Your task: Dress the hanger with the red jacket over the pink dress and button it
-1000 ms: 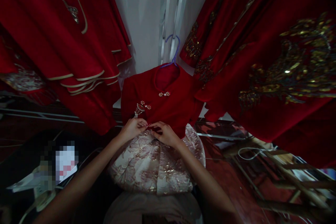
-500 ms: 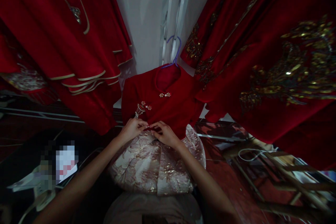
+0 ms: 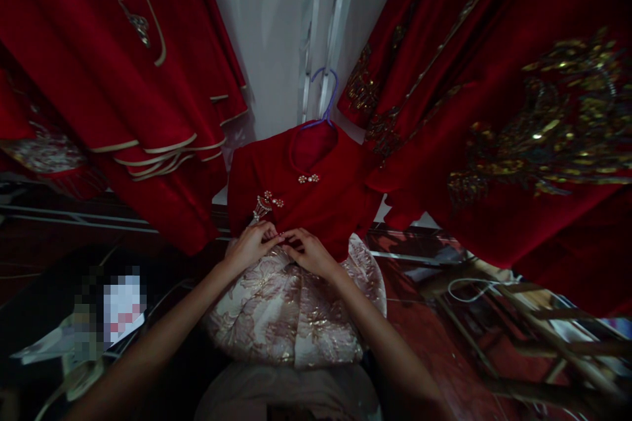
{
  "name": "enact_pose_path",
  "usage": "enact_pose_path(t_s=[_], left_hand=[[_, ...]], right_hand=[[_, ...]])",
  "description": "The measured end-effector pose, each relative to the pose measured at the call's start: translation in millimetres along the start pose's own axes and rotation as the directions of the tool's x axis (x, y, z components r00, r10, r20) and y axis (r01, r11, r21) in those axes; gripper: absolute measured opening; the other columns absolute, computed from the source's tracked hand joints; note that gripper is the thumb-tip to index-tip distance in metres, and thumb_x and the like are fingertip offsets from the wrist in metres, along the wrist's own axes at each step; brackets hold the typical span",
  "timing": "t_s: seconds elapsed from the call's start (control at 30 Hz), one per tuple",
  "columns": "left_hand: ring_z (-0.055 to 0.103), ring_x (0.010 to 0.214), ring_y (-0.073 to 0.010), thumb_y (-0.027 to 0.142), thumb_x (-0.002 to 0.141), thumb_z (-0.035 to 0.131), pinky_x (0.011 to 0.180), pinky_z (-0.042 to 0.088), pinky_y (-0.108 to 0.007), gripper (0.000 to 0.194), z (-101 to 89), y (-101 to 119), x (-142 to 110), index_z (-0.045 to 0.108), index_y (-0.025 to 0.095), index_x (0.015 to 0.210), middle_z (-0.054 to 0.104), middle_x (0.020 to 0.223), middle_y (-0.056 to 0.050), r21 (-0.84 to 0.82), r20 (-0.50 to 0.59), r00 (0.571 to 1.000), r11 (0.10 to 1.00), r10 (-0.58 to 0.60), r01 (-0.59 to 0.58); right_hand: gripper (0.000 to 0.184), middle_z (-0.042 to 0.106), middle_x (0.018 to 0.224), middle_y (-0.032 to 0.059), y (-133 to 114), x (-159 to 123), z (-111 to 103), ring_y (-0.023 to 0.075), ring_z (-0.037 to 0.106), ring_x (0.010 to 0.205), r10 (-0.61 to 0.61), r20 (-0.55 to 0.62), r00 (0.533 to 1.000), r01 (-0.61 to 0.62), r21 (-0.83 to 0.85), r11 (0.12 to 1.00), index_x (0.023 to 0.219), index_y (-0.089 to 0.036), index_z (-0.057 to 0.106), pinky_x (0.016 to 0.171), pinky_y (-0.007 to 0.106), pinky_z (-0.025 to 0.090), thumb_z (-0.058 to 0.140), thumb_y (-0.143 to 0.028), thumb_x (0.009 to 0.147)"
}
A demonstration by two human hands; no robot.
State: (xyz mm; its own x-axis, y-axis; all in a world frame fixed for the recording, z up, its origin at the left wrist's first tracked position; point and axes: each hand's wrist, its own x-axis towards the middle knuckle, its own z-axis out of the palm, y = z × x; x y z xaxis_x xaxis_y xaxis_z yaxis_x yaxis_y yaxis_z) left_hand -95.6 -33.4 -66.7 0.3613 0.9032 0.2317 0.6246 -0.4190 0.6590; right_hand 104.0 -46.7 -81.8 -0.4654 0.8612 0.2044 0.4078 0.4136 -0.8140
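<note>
Fingers (image 3: 297, 234) of the left hand (image 3: 253, 243) and right hand (image 3: 311, 253) bend inward, tips nearly meeting at the lower front of a red top (image 3: 326, 204); whether they pinch anything cannot be told. Sequined red garments (image 3: 557, 145) hang to the right, pale-piped red garments (image 3: 143, 89) to the left. The top sits between them, above cream floral brocade (image 3: 296, 316), with a purple hanger (image 3: 326, 116) at its neck, a beaded brooch (image 3: 263, 205) and a smaller beaded clasp (image 3: 309, 179).

The top (image 3: 323, 200) is between hanging garments (image 3: 143, 85).
</note>
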Motion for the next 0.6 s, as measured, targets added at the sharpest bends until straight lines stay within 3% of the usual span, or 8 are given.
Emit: enact_pose_path(t_s=[0.17, 0.3, 0.5, 0.6], left_hand=[[0.064, 0.073, -0.0139, 0.03, 0.084, 0.054, 0.069, 0.049, -0.025, 0.014, 1.0, -1.7, 0.0, 0.061, 0.018, 0.083, 0.067, 0.078, -0.002, -0.061, 0.032, 0.999, 0.997, -0.039, 0.041], [0.063, 0.073, -0.0135, 0.025, 0.079, 0.057, 0.07, 0.05, -0.025, 0.011, -0.5, 0.4, 0.1, 0.058, 0.019, 0.089, 0.064, 0.079, -0.001, -0.019, -0.046, 0.999, 0.999, -0.027, 0.027], [0.059, 0.08, -0.0145, 0.026, 0.078, 0.058, 0.076, 0.048, -0.028, 0.022, -19.3, 11.9, 2.0, 0.059, 0.021, 0.099, 0.06, 0.095, -0.002, 0.127, -0.149, 0.988, 0.992, 0.044, -0.025], [0.059, 0.083, -0.0157, 0.028, 0.078, 0.06, 0.078, 0.046, -0.029, 0.016, -25.5, 11.1, 2.0, 0.062, 0.022, 0.092, 0.06, 0.091, -0.001, 0.16, -0.099, 0.994, 0.986, 0.053, -0.037]], right_hand=[[0.03, 0.061, 0.107, 0.0061, 1.1, 0.4, 0.3, 0.0152, 0.06, 0.094, 0.003, -0.012, 1.0, -0.003, 0.02, 1.0, 0.114, -0.023, 0.056, 0.074, 0.028, 0.053, 0.056, -0.03, 0.086], [0.034, 0.064, 0.098, 0.0042, -4.8, 2.1, -10.4, 0.0135, 0.063, 0.086, 0.021, -0.04, 0.999, -0.018, 0.064, 0.998, 0.117, -0.022, 0.052, 0.07, 0.025, 0.052, 0.057, -0.031, 0.085], [0.021, 0.064, 0.081, 0.0003, -17.3, 5.0, -32.6, 0.0097, 0.06, 0.065, 0.074, -0.255, 0.964, -0.057, 0.073, 0.996, 0.105, -0.021, 0.057, 0.058, 0.019, 0.047, 0.05, -0.033, 0.089], [0.02, 0.063, 0.079, 0.0005, -21.1, 5.4, -35.3, 0.0092, 0.058, 0.061, 0.087, -0.318, 0.944, -0.068, 0.069, 0.995, 0.101, -0.02, 0.058, 0.056, 0.019, 0.046, 0.048, -0.032, 0.089]])
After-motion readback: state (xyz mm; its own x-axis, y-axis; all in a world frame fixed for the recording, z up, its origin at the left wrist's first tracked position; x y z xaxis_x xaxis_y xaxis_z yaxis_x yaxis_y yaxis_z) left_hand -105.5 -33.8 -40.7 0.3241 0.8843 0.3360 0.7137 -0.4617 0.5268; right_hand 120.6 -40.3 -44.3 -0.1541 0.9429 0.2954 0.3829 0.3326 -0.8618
